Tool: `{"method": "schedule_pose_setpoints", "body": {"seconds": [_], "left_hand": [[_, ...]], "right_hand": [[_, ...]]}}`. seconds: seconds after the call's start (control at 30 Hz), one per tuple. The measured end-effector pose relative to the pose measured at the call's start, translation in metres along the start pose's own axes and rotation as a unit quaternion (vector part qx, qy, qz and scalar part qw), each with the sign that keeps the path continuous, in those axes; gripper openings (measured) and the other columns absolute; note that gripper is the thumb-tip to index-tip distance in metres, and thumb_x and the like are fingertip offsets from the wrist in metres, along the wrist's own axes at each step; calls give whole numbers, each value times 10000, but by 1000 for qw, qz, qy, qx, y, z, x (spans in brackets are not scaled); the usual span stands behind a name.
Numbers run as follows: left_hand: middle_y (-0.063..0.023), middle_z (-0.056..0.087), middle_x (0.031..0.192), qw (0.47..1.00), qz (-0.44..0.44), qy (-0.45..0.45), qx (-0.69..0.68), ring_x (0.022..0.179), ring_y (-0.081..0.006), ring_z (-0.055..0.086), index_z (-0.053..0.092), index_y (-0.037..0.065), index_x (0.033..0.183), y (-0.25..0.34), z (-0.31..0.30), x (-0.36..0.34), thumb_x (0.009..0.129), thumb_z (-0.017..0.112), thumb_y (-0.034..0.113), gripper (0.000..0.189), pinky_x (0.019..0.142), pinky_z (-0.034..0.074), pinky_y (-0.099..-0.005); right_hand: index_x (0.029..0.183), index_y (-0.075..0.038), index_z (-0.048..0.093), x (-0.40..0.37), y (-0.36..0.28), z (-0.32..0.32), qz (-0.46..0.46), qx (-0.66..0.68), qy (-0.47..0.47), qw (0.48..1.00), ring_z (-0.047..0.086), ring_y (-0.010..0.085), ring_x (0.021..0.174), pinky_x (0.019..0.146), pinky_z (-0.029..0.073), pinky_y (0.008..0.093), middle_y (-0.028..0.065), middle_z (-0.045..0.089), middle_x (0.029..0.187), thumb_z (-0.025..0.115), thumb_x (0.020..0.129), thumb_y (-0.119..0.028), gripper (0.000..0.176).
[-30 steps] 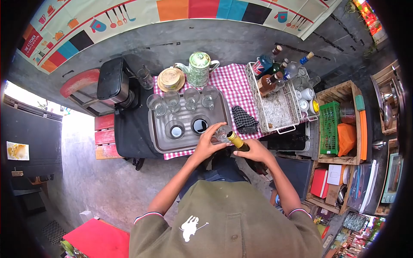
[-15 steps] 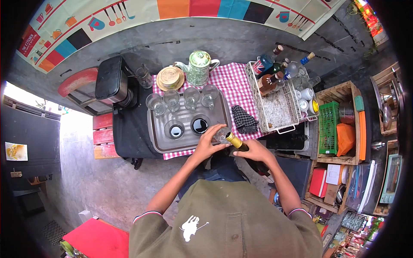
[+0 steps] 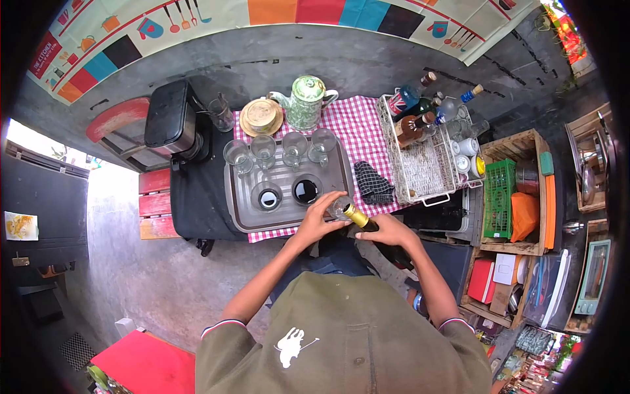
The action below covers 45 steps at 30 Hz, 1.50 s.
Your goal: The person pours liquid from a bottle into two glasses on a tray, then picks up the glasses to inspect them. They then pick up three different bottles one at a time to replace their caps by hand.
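My left hand (image 3: 319, 220) is closed around a clear glass (image 3: 339, 206) at the tray's front right corner. My right hand (image 3: 388, 231) grips a dark bottle with a gold foil neck (image 3: 356, 215). The bottle lies tilted, its mouth right at the glass rim; much of its body is hidden below my right hand. On the brown ribbed tray (image 3: 240, 222), two glasses hold dark liquid: one at the front left (image 3: 268, 197) and another nearer my left hand (image 3: 306, 192). Several upturned-looking clear glass mugs (image 3: 263, 151) line the tray's back edge.
Behind the tray stand a green speckled pot (image 3: 306, 105) and a lidded round container (image 3: 261, 118). A dark checked cloth (image 3: 374, 183) lies right of the tray, beside a white wire rack (image 3: 420, 172) with bottles (image 3: 411, 129). A black coffee machine (image 3: 169, 121) stands left; wooden crates (image 3: 525, 141) are at right.
The view has shifted slightly. Both hands keep their hold on the glass and the bottle in nearly the same place, and a little more of the bottle's dark body shows below my right hand.
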<state>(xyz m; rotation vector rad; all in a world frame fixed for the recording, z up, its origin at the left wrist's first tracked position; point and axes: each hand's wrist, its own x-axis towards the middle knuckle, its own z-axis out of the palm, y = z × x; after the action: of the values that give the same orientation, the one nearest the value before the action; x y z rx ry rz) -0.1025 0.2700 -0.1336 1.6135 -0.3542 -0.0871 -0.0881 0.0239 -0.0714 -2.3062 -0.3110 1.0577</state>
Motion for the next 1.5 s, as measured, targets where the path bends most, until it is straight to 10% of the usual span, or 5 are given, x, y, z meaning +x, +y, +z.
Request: {"method": "schedule_pose_setpoints", "body": {"seconds": [1.5], "left_hand": [[-134, 591, 1346, 998, -20, -1, -52, 1217, -251, 603, 552, 58, 1383, -12, 4, -4, 758, 831, 181, 695, 1000, 482, -356]], "right_hand": [[904, 76, 690, 9, 9, -1, 56, -17, -41, 997, 653, 265, 691, 668, 495, 417, 194, 670, 739, 753, 744, -642, 738]]}}
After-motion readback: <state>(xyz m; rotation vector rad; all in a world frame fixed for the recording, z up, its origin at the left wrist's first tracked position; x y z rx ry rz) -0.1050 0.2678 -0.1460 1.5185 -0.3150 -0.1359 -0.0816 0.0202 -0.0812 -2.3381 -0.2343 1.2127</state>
